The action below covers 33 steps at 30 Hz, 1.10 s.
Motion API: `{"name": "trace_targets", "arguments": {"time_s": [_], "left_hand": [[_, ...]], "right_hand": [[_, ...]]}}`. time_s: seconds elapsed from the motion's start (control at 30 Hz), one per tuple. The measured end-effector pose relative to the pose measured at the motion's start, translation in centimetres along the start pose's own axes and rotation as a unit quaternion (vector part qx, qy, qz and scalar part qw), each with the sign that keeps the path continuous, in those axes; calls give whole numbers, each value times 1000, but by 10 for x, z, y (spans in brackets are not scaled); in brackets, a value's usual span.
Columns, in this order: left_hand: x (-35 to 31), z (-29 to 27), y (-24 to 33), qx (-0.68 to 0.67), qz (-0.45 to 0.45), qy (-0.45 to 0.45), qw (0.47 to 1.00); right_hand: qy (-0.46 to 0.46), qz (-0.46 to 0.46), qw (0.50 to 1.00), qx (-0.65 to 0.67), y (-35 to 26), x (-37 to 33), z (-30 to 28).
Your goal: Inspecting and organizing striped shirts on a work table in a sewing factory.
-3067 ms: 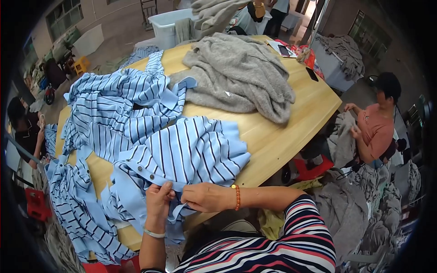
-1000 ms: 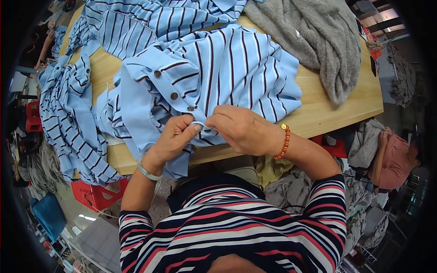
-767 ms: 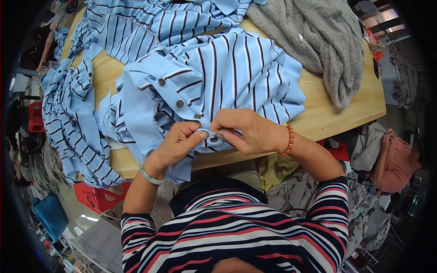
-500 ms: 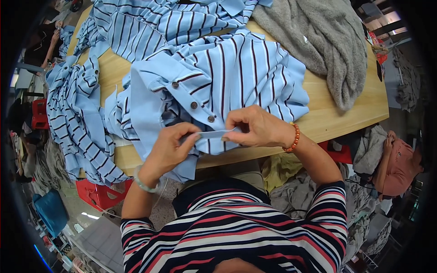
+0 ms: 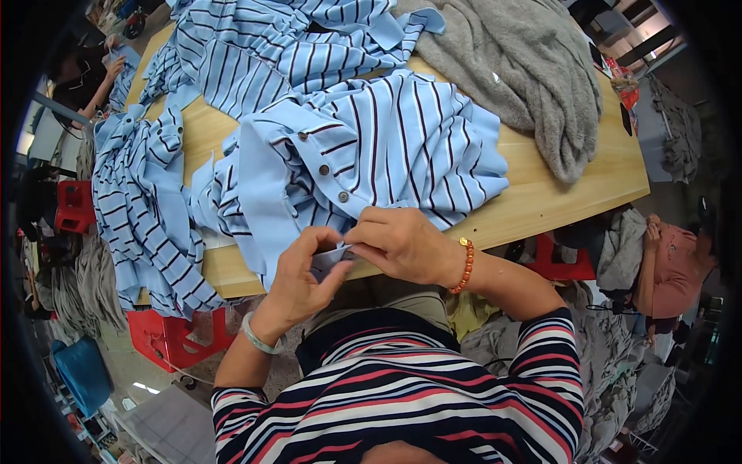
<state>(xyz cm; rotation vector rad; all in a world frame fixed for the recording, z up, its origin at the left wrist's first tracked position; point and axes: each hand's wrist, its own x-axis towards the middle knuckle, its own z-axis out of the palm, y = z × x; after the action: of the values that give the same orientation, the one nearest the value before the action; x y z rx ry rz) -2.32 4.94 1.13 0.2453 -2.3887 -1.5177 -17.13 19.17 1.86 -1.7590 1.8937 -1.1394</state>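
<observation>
A light blue shirt with dark stripes (image 5: pixel 386 147) lies spread on the wooden table (image 5: pixel 541 201), its button placket running down toward me. My left hand (image 5: pixel 305 274) and my right hand (image 5: pixel 398 243) meet at the table's near edge, both pinching the lower end of that plain blue placket strip just below the last button. A pale bangle is on my left wrist, an orange bead bracelet on my right.
More striped blue shirts (image 5: pixel 139 201) drape over the table's left side and far end. A grey fleece garment (image 5: pixel 525 85) lies at the far right. A person in a salmon top (image 5: pixel 668 267) sits at right; red stools (image 5: pixel 166 336) stand below the table.
My hands have drawn closer together on the placket end and dropped a little toward the table edge. The view has shifted slightly, with the shirt lying much as before.
</observation>
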Motion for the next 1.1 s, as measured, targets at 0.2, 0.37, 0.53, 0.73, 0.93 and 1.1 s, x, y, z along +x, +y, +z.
{"name": "trace_targets", "arguments": {"time_s": [0.2, 0.37, 0.53, 0.73, 0.93, 1.1], "left_hand": [[5, 1, -10, -50, -78, -68, 993], [22, -15, -18, -257, -229, -222, 912], [23, -14, -18, -287, -233, -192, 909], [11, -8, -13, -204, -147, -141, 958], [-2, 5, -12, -11, -70, -103, 992], [7, 4, -41, -304, -218, -218, 901]], "right_hand": [[26, 39, 996, 76, -2, -4, -5], [-101, 282, 889, 347, 16, 4, -11], [-157, 335, 847, 382, 25, 11, -13], [-52, 55, 988, 132, 4, -2, -12], [39, -38, 998, 29, -9, -17, 2], [-12, -4, 998, -56, -6, -27, 2]]}}
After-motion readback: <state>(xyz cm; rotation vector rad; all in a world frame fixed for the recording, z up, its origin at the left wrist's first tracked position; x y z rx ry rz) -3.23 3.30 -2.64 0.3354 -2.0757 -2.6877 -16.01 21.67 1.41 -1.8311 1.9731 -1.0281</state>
